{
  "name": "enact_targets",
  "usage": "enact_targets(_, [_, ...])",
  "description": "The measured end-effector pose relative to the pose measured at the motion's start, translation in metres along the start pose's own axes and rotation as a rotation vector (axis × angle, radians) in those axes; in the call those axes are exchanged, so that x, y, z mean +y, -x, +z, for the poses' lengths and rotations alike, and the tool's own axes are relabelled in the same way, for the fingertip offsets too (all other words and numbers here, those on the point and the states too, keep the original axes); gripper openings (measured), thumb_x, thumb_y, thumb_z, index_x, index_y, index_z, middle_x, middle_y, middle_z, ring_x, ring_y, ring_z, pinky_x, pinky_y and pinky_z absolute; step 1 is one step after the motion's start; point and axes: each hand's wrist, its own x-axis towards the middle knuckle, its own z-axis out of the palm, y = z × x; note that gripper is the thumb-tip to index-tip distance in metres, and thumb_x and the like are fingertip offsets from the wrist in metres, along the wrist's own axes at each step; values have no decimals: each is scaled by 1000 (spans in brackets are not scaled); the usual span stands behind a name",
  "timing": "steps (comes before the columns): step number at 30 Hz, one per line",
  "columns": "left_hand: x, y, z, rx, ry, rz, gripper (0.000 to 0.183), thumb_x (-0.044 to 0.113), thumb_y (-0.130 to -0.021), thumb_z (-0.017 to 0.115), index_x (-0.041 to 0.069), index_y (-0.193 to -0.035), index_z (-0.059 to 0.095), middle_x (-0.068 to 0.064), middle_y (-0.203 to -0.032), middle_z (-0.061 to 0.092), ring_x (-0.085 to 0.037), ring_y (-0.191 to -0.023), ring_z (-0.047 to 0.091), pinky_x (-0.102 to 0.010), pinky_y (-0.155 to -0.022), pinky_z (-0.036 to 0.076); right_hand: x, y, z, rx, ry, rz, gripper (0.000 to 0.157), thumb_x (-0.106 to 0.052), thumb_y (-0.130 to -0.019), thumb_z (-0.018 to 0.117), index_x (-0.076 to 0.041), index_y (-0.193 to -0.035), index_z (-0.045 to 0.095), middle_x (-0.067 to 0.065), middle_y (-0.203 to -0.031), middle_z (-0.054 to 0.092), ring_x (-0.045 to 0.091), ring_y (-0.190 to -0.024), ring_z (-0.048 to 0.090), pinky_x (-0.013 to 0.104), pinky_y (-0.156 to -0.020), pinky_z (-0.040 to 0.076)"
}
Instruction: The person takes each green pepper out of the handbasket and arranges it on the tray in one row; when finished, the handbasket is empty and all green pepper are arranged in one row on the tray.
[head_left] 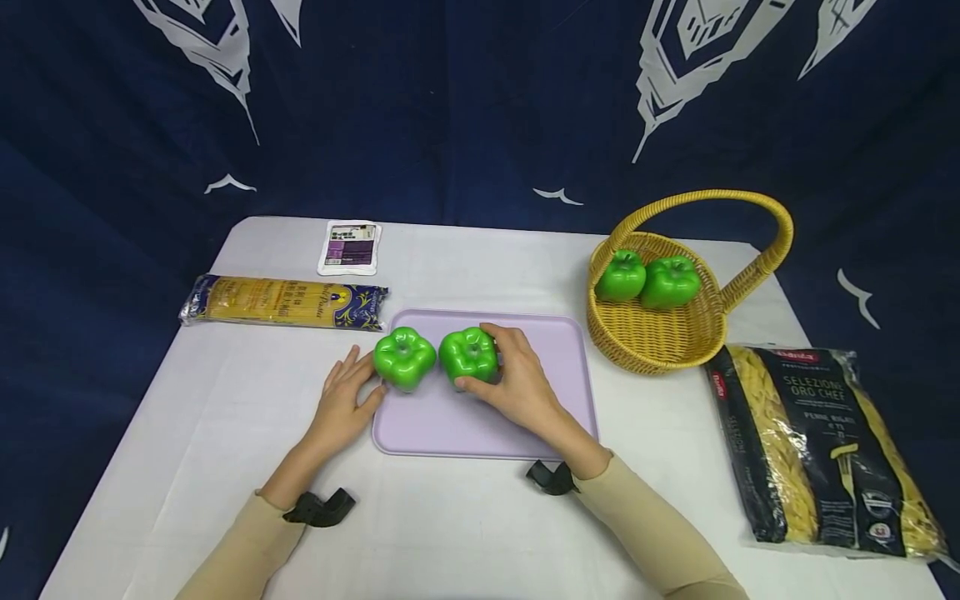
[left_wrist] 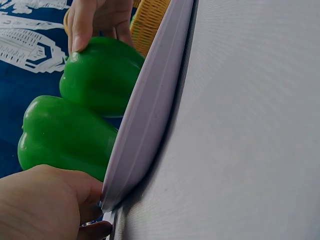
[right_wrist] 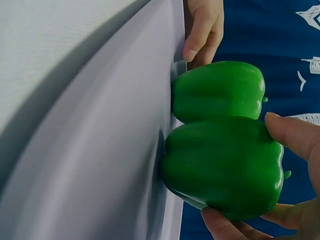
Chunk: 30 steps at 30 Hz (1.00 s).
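Two glossy green bell peppers are side by side at the purple tray (head_left: 480, 425). My right hand (head_left: 521, 379) holds the right-hand pepper (head_left: 468, 354) between thumb and fingers, as the right wrist view also shows. Whether that pepper's base fully rests on the tray, I cannot tell. The left-hand pepper (head_left: 404, 358) stands near the tray's left edge, stem end up. Beside it is my left hand (head_left: 341, 408), fingers extended along the pepper's left side at the tray rim. In the left wrist view, the left hand (left_wrist: 45, 205) partly covers this pepper's lower part.
A wicker basket (head_left: 652, 333) with a tall handle holds two more green peppers (head_left: 670, 282) at the back right. In front of it lies a large bag of penne (head_left: 825, 450). A spaghetti pack (head_left: 285, 302) and a small white-and-purple packet (head_left: 350, 247) lie at the back left.
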Motion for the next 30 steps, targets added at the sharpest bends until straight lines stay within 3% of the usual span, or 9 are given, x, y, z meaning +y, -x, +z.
enact_targets(7, [1,1,-2,-4,11,-4,53,15,-94,59,-3,-142,46,-21,-150,43,-42,-148,19,-59,-121,5,-1,2,0,-4,-5,-20,84,-33,-74,86,-7,-143,44,16,-130,51,24,-87,59,29,-74,54])
enact_targets(18, [3,1,-1,-11,7,-15,54,15,-94,59,-4,-142,45,-22,-150,42,-42,-149,18,-58,-121,4,-1,6,-9,-45,-63,9,86,-28,-75,85,-8,-146,41,22,-132,48,32,-99,64,39,-81,60])
enact_targets(25, [3,1,-1,-9,10,-14,53,14,-94,59,-4,-142,46,-22,-150,42,-42,-149,18,-59,-121,5,4,12,-30,-38,-46,-71,83,-25,-75,86,-7,-143,43,16,-135,48,33,-120,55,40,-89,58])
enact_targets(30, [2,1,-1,-5,13,-11,53,14,-93,59,-4,-141,46,-22,-150,43,-42,-149,18,-59,-121,5,19,17,-54,14,-20,-104,77,-21,-75,86,-6,-140,47,14,-135,49,32,-122,54,42,-92,57])
